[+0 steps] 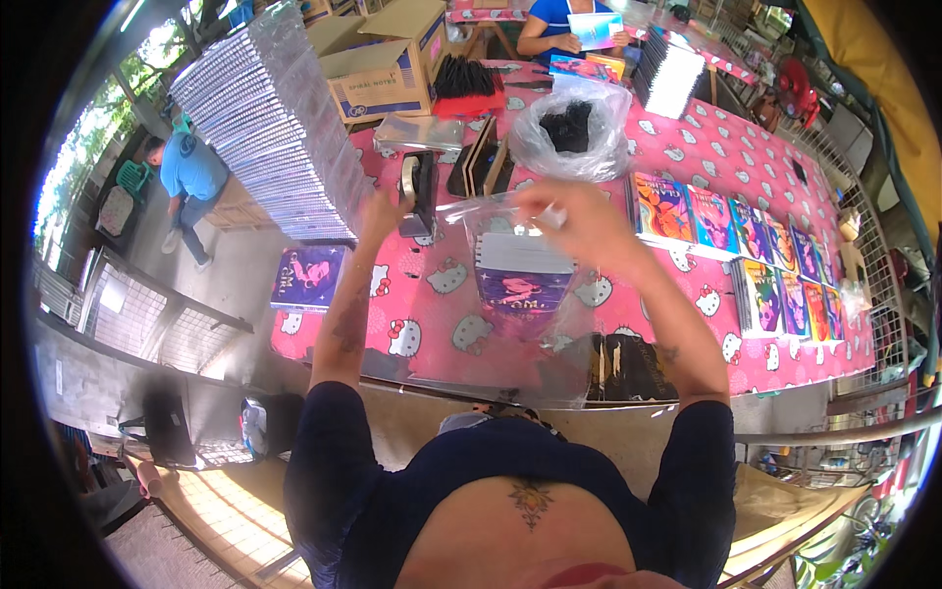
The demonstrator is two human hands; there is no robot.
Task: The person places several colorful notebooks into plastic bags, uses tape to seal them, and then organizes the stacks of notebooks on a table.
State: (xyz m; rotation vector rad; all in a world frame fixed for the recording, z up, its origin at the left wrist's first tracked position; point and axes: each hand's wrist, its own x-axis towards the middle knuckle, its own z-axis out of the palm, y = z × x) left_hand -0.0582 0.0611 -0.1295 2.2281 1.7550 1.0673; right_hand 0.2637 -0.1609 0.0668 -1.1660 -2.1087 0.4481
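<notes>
My left hand (383,214) is at the left side of a black tape dispenser (419,218), its fingers closed against it. With its fingers pinched, my right hand (579,221) holds the upper edge of a clear plastic bag (442,339). Under the clear film lies a purple notebook (523,297) with a pink figure on its cover. White sheets or labels (520,252) show at the notebook's top end. Part of the bag's edge is hidden behind my right fingers.
A tall notebook stack (265,128) stands left, beside a purple notebook (310,277). A carton (378,74), black-filled plastic bag (574,128) and rows of colourful notebooks (706,221) surround the work area. Black-gold items (628,368) lie near the front edge. A person (554,29) works opposite.
</notes>
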